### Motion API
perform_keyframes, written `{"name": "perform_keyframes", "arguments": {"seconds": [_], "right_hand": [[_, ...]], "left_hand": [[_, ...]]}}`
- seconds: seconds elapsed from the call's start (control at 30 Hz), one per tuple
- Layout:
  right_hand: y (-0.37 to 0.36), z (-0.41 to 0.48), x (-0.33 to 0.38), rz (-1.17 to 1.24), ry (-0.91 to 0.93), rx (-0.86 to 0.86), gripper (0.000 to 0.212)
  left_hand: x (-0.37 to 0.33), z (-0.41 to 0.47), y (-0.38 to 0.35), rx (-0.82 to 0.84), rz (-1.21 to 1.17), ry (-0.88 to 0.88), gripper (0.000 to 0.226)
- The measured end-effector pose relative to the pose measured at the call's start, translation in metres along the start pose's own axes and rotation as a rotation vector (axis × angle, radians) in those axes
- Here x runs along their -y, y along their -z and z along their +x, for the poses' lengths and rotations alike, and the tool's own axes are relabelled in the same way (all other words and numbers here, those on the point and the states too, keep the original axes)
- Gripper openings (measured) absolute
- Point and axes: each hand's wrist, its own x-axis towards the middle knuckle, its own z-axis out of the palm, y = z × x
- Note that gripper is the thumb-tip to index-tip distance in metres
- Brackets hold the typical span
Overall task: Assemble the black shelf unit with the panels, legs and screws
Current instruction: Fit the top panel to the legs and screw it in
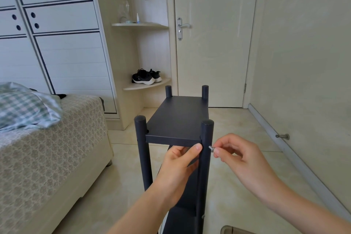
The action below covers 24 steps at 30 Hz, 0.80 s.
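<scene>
As seen from the head camera, the black shelf unit stands upright on the tiled floor, directly in front of the person, between a bed to the left and a wall to the right. It is matt black throughout. Four round legs with flat caps rise slightly above the top panel, one at each corner. The top panel is a narrow rectangle with its short edge facing the camera. A lower panel is partly visible beneath it, behind the forearm.

The left hand grips the near edge of the top panel at its right corner. The thumb lies against the front edge, just beside the near right leg. The fingers pass under the panel and are hidden.

The right hand pinches a small silver screw between thumb and forefinger. The screw points horizontally at the outer side of the near right leg, level with the panel edge. Whether its tip has entered the leg cannot be determined.

A closed door stands behind the unit.
</scene>
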Motion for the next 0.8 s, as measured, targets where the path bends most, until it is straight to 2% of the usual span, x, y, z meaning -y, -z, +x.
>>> {"name": "perform_keyframes", "arguments": {"seconds": [0.13, 0.47, 0.6, 0.8], "right_hand": [[-0.0014, -0.0015, -0.0036, -0.070, 0.045, -0.043, 0.018], [-0.0065, -0.0022, -0.0075, -0.050, 0.048, -0.066, 0.019], [-0.0080, 0.0011, -0.0091, 0.002, -0.015, -0.044, 0.017], [-0.0052, 0.0002, -0.0098, -0.164, 0.178, -0.064, 0.021]], "left_hand": [[0.0008, 0.0007, 0.0004, -0.005, 0.007, 0.010, 0.034], [-0.0004, 0.0001, 0.0009, 0.009, 0.020, 0.002, 0.034], [-0.0025, -0.0006, 0.0012, -0.001, 0.024, 0.007, 0.030], [-0.0029, -0.0014, -0.0013, -0.032, 0.032, 0.023, 0.025]]}}
